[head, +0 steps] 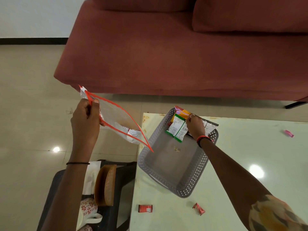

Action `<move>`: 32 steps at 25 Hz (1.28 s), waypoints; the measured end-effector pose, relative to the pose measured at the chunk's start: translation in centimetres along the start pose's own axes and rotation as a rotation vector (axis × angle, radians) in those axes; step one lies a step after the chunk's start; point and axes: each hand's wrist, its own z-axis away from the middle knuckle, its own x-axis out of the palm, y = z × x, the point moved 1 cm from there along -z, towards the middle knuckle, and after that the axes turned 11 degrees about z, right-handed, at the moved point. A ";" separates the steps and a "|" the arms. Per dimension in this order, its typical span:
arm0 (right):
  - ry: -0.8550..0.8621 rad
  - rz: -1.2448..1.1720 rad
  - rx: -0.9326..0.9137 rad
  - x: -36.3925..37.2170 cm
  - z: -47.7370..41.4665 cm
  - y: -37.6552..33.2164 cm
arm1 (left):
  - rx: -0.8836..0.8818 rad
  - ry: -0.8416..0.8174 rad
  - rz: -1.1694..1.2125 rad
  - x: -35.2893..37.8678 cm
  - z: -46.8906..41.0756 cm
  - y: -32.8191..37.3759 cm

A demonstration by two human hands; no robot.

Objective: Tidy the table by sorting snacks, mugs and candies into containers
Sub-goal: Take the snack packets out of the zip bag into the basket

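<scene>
The fingers of my left hand (85,114) are curled tight, pinching the clear orange-edged pouch (116,117) by its upper corner, so it hangs slack and slanted out over the floor, just left of the tabletop (250,147). It looks flimsy and slippery, so I judge the stiffer orange seam the best place to grip. The fingers of my right hand (195,126) are bent down into the far end of the grey basket (196,177), closed on the bunch of snack packets (177,129) lying there. These look light, crinkly and easily crushed, best taken by their sealed ends. The rest of the basket floor holds only a small scrap. Loose candies wait on the tabletop: two red ones (145,208) near me and a pink one (288,133) far right. A flowered mug (88,209) sits low at my left.
</scene>
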 end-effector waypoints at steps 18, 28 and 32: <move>-0.013 -0.137 0.108 0.0 0.6 0.5 | 0.005 -0.001 -0.008 0.1 1.7 -0.1; -0.027 -0.182 0.069 -2.5 2.2 -0.3 | 0.017 0.006 -0.012 0.0 2.9 -0.3; 0.129 -0.579 0.003 -11.5 8.5 -6.2 | 0.032 0.012 -0.038 0.1 3.8 0.4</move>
